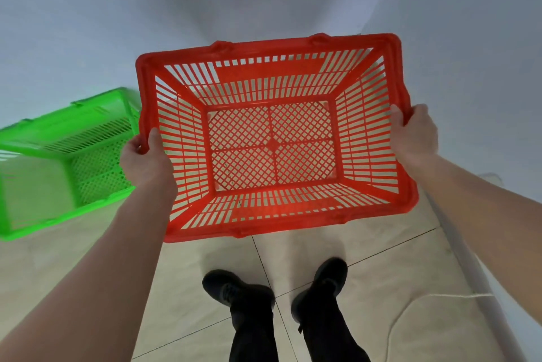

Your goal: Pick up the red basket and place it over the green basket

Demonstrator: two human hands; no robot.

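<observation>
Left hand (145, 160) grasps the left rim of the red basket (272, 232), fingers hidden underneath; right hand (416, 134) grasps the right rim. Basket is held above the tiled floor (366, 282) (green basket (44, 215), blurred, apparently grounded left).

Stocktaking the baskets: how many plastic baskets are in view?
2. The red slatted plastic basket is held at its rim by the left hand and right hand; the green plastic basket sits on the floor, left.

- rectangular red slatted plastic basket (293, 74): smooth, slightly glossy
- bright green lattice plastic basket (58, 153): glossy
- beige tiled floor (366, 288): smooth, faint sheen
- black shoes (234, 291): matt
</observation>
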